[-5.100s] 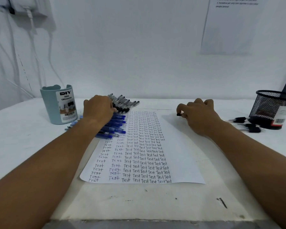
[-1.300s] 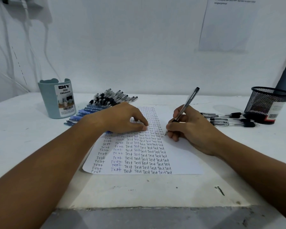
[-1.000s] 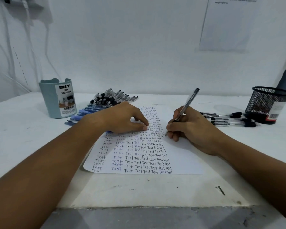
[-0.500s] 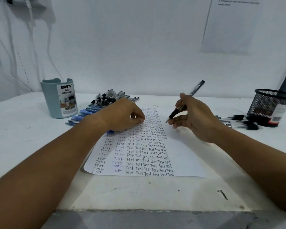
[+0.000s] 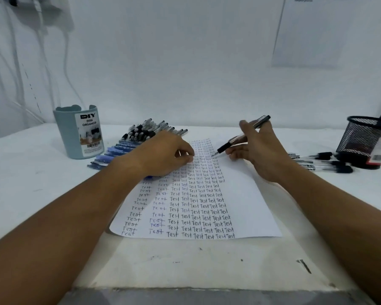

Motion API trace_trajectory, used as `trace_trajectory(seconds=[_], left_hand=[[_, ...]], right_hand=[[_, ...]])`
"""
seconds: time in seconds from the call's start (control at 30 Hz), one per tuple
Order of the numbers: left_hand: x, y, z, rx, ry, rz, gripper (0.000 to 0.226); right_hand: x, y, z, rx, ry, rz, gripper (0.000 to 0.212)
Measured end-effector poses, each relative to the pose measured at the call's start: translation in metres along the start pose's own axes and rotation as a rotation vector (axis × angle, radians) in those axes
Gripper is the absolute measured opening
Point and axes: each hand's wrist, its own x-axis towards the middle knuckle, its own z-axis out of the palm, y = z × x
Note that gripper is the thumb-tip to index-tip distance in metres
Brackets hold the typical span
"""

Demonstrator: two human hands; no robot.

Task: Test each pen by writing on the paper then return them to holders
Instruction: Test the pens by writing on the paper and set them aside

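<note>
The right hand (image 5: 259, 148) pinches a light, stiff, likely slick pen (image 5: 240, 139) at its black front sleeve, tip just above the paper (image 5: 246, 205), while the left hand (image 5: 163, 156) grip rests curled on the sheet.

White paper sheet (image 5: 246, 201): matt, smooth, inked. Round black wire-mesh metal holder (image 5: 365, 137); pale blue-grey plastic organizer cup (image 5: 68, 137), satin, with paper label. White tabletop (image 5: 31, 172) matt, scuffed.

A white table (image 5: 26, 172) bears the paper (image 5: 246, 208), loose pens (image 5: 141, 137), a blue organizer (image 5: 78, 134) and a mesh cup (image 5: 365, 137).
</note>
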Motion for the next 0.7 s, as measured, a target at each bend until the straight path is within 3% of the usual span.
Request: trace_trajectory(seconds=[0.47,0.7], left_hand=[[0.000,0.003,0.002,0.005,0.017,0.026,0.036],[0.004,0.005,0.008,0.006,0.046,0.080,0.035]], right_hand=[[-0.007,0.002,-0.008,0.091,-0.028,-0.009,0.016],[-0.009,0.002,-0.007,0.190,-0.051,0.028,0.027]])
